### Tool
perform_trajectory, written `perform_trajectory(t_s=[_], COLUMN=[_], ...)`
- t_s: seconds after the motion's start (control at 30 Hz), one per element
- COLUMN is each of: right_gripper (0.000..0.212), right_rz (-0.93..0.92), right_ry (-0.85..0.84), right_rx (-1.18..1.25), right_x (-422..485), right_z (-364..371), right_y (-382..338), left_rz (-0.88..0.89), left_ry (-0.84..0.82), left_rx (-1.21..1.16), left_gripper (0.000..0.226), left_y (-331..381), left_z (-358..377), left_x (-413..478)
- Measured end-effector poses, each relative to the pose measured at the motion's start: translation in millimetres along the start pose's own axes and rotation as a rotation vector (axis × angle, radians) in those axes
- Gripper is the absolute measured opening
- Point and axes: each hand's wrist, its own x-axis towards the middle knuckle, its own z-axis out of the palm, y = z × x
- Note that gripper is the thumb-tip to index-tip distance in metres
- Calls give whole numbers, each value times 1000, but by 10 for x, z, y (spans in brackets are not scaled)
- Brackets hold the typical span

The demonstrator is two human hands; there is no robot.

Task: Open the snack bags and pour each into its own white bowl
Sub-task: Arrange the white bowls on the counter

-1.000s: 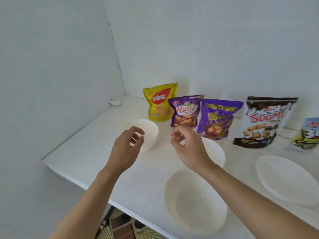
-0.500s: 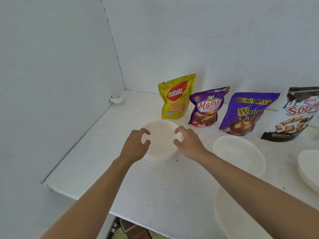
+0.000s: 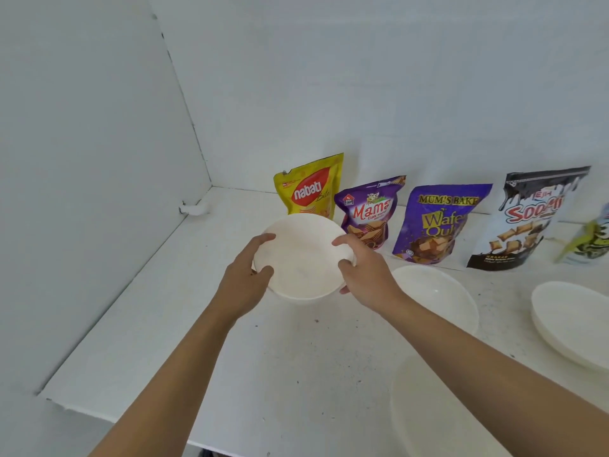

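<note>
Both hands hold one white bowl [image 3: 301,255] in front of the bags: my left hand [image 3: 245,278] grips its left rim, my right hand [image 3: 365,270] its right rim. The bowl looks tilted and raised off the table. Sealed bags stand along the back wall: a yellow Nabati bag [image 3: 311,186], a purple Mama bag [image 3: 370,209], a purple Mum's Bake wafer bag [image 3: 435,222] and a black-and-white Soo bag [image 3: 527,216]. A green-and-white bag [image 3: 590,239] shows only partly at the right edge.
Other white bowls sit on the white table [image 3: 197,341]: one [image 3: 438,295] right of my hands, one [image 3: 428,410] near the front edge under my right forearm, one [image 3: 570,321] at the right edge. Walls close the left and back. The table's front edge runs bottom left.
My hands reached forward, closed on the leftmost bowl's rim and lifted it, tilting it toward me. The camera view shifted left and nearer to the bags.
</note>
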Motion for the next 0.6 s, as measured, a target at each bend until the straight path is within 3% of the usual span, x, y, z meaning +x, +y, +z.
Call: perform_trajectory(t_s=[0.3,0.6], right_gripper=[36,36], right_rz=[-94,-83], right_ry=[272,373], right_rx=[54,82], right_x=[-580,-1255], right_z=[-1008,-2107], right_y=[143,777], left_rz=[148,250], left_ry=[-32,-83], left_rx=[-80,-92], left_gripper=[49,49], left_y=[995,1665], left_z=[563,1614], left_x=[-404,-970])
